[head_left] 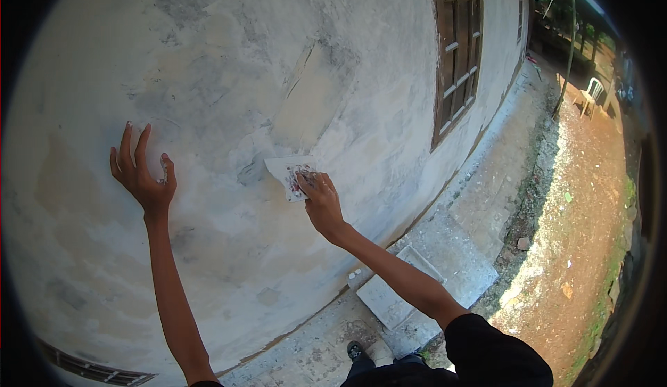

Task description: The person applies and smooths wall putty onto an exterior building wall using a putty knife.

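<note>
In front of me is a wall (229, 102) with patchy white, grey and beige coating. My right hand (324, 203) grips a thin, flat, whitish putty scraper (283, 168) with reddish and grey smears. The scraper lies against the wall, just below a long beige patch (299, 102). To the left, my left hand (144, 178) has its fingers spread, their tips at the wall surface. White residue shows on its fingertips and by the thumb, and its palm side is hidden.
A brown-framed window (458, 46) with bars is set into the wall at upper right. Below me, a pale rectangular slab (396, 290) sits on the concrete walkway beside my foot (355, 349). Farther right are reddish ground (556, 269), a stone (523, 244) and a white chair (592, 94).
</note>
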Available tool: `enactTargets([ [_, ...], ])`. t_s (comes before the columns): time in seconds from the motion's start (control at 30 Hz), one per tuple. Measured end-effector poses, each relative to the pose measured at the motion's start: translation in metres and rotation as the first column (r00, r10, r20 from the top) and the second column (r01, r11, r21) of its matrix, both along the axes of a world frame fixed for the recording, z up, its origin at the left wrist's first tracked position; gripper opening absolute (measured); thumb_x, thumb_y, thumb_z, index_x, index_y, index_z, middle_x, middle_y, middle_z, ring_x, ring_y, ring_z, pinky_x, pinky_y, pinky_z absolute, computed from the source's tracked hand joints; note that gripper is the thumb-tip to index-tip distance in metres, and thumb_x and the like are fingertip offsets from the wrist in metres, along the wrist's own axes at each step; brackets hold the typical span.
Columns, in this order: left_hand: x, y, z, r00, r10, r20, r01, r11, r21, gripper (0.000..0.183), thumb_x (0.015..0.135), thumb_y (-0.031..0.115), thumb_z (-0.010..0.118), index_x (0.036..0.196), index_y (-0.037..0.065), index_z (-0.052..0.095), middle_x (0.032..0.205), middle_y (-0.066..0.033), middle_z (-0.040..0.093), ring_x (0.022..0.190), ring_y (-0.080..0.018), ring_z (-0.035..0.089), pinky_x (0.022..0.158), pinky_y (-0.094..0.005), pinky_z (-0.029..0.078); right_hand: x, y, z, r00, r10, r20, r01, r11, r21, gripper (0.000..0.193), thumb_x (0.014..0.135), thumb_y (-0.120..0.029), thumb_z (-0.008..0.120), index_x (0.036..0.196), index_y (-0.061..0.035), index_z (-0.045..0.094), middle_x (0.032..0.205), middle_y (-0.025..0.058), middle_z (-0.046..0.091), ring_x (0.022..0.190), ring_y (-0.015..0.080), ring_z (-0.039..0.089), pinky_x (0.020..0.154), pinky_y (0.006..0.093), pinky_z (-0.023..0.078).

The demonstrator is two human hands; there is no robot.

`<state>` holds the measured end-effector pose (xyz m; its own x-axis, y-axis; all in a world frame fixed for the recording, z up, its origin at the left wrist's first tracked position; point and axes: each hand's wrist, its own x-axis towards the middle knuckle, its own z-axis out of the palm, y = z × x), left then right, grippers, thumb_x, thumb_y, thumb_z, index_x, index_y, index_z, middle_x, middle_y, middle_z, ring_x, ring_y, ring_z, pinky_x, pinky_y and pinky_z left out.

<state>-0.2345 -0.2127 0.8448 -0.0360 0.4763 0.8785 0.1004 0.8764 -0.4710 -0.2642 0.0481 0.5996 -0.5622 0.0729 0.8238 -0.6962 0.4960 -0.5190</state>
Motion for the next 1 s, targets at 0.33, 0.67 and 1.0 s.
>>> enactTargets([
  [0.33,-0.006,0.009,-0.007,0.999,0.012,0.032,-0.012,1.0,-0.003,0.058,0.083,0.019,0.058,0.14,0.015,0.055,0.151,-0.0089,0.046,0.139,-0.0235,0.042,0.117,-0.0518,0.023,-0.118,0.13,0.199,0.987,-0.027,-0.159,0.04,0.996,0.079,0.025,0.084,-0.003,0.069,0.108,0.0052,0.07,0.107,0.0218,0.067,0.107,0.0397,0.059,0.092,0.0452,0.049],
  [0.67,0.0,0.008,-0.001,0.99,0.118,0.078,-0.113,0.991,-0.066,0.066,0.083,0.02,0.056,0.148,0.014,0.047,0.154,-0.0095,0.042,0.143,-0.0241,0.039,0.12,-0.0521,0.02,-0.1,0.162,0.266,0.947,-0.014,-0.32,0.023,0.999,0.024,0.027,0.082,0.003,0.069,0.107,-0.0029,0.075,0.103,0.0172,0.068,0.09,0.034,0.063,0.079,0.0399,0.052],
  [1.0,-0.002,0.015,-0.004,0.992,0.101,0.07,-0.097,0.994,-0.059,0.067,0.083,0.02,0.056,0.148,0.012,0.046,0.155,-0.0108,0.041,0.143,-0.0244,0.038,0.12,-0.0521,0.02,-0.119,0.093,0.117,0.897,-0.253,-0.364,0.255,0.966,-0.043,0.049,0.07,0.013,0.062,0.117,0.0003,0.067,0.121,0.0162,0.064,0.112,0.0347,0.057,0.093,0.0431,0.051],
])
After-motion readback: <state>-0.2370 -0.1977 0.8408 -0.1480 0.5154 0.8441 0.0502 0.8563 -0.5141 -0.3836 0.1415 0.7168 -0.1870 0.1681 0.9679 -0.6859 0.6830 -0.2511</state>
